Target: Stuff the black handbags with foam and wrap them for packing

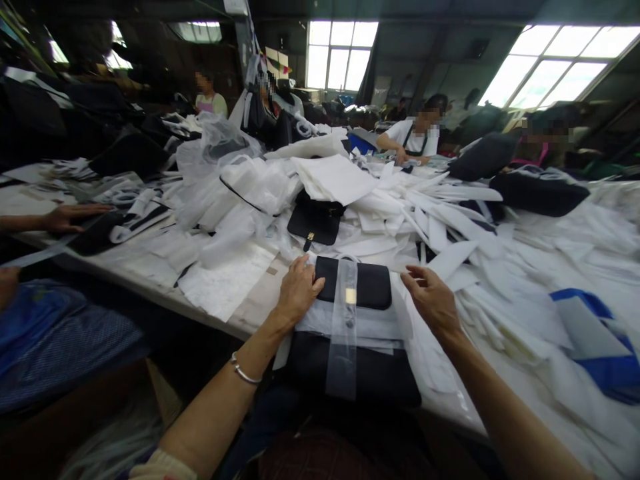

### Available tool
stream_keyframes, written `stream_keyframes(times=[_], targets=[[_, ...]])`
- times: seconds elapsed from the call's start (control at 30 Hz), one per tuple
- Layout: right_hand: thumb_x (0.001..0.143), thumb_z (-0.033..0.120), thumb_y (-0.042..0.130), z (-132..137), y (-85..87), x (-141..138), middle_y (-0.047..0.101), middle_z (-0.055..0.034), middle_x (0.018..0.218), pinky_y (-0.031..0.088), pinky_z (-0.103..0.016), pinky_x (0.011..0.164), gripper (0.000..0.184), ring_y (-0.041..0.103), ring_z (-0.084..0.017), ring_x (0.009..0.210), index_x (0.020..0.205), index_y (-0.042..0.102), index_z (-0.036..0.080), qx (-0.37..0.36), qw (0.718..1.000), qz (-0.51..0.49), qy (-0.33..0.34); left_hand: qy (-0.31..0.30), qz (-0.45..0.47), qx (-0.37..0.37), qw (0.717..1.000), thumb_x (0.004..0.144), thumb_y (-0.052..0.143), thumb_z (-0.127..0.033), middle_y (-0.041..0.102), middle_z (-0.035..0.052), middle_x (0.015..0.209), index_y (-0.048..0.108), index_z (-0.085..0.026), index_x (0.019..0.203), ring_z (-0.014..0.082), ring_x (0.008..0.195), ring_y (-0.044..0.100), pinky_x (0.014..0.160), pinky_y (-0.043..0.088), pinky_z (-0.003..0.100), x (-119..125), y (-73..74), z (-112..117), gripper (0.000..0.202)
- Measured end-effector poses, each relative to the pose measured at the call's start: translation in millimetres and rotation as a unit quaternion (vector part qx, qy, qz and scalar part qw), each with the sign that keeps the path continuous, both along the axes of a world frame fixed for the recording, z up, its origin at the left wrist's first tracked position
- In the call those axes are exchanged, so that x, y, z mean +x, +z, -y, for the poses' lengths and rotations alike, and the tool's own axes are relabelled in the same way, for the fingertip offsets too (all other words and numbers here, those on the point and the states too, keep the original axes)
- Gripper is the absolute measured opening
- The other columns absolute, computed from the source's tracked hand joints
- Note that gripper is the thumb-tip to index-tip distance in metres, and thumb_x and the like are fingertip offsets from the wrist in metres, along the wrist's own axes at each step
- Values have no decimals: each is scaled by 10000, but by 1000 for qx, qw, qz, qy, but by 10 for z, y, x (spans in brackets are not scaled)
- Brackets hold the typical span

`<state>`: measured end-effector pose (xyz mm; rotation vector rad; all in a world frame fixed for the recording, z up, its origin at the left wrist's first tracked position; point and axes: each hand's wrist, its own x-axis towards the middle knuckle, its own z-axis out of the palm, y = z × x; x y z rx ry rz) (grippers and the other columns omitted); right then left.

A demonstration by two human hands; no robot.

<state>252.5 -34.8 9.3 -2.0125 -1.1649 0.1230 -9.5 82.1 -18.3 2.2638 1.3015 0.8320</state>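
Observation:
A black bag (400, 373) lies in front of me at the table edge, with white tissue sheets (377, 320) under its raised black flap (373, 283). A clear plastic strip (341, 363) runs down its middle over a gold-coloured clasp (350, 295). My left hand (299, 291) rests at the flap's left edge, thumb and fingers apart. To the right of the flap, my right hand (431, 297) hovers with loosely bent fingers and holds nothing that I can see. Just beyond lies a smaller black piece (315, 223) with a gold-coloured clasp, partly under white sheets.
White foam sheets (335, 177) and clear plastic bags (255, 183) heap across the table (257, 300). A blue-and-white packet (597, 333) lies at right. Another person's hand (67, 217) reaches in from the left. More people (415, 137) work across the table.

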Motion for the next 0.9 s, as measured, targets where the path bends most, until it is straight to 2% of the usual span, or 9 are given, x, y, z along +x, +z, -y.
stream_keyframes(times=[0.03,0.13,0.2,0.37,0.57,0.67,0.73,0.8,0.9], targets=[[809,573,524,103,9,-10,681,-122,1054,479,-359,767,558,630,-229,833,1151,649,150,25,999,15,-12,10,-14,19,1000,802,661,-226,410,172,1492,564,-190,834,340,1401,346,1120,335,514,-3,20,4,109],[802,561,544,497,-20,-18,688,-118,1056,502,-372,761,527,639,-240,835,1126,666,163,39,998,4,-44,5,-13,70,997,732,725,-237,280,181,1572,561,-172,1132,358,1445,266,1149,276,533,-10,106,-76,438],[778,572,575,802,-82,-11,709,-103,1034,515,-382,793,514,659,-258,866,1092,687,181,18,996,-54,-62,-21,-9,63,998,734,718,-273,334,168,1551,563,-181,1195,346,1442,280,1169,248,503,6,185,-222,495],[724,618,643,1535,-341,52,742,-62,835,552,-340,721,474,696,-268,770,934,742,204,-59,976,-206,-46,-77,-31,-61,995,838,546,-349,622,146,1284,663,-166,1079,313,1253,521,1088,356,407,237,392,-751,325],[799,620,596,2069,-453,39,661,-3,633,525,-268,620,418,643,-212,645,731,704,222,-118,973,-195,-49,-186,-87,-194,959,733,636,-431,720,50,849,719,-175,858,230,846,639,748,475,275,782,443,-1177,297],[891,532,548,1956,-284,-178,695,-1,733,533,-245,640,356,660,-193,691,765,697,234,-74,994,-77,6,-229,-124,-273,926,641,709,-474,660,16,686,719,-158,781,176,673,575,620,432,249,969,361,-1287,346],[917,439,563,1686,-151,-365,715,-28,1100,527,-289,890,276,665,-232,1015,1060,708,253,2,994,54,98,-246,-145,-316,905,581,749,-499,608,-3,609,714,-146,740,145,595,514,564,389,240,1023,295,-1328,389],[929,403,570,1308,-51,-554,512,-73,1445,364,-428,1125,508,455,-283,1339,1403,505,232,32,967,164,193,-256,-157,-345,889,546,768,-527,591,-6,591,708,-139,729,137,570,486,544,368,242,1033,242,-1336,433],[921,518,562,733,13,-768,333,-105,1558,176,-560,1196,726,234,-311,1459,1512,323,173,-28,935,195,295,-275,-154,-366,876,550,752,-574,633,9,665,709,-141,796,155,611,516,578,393,253,1011,209,-1301,500]])
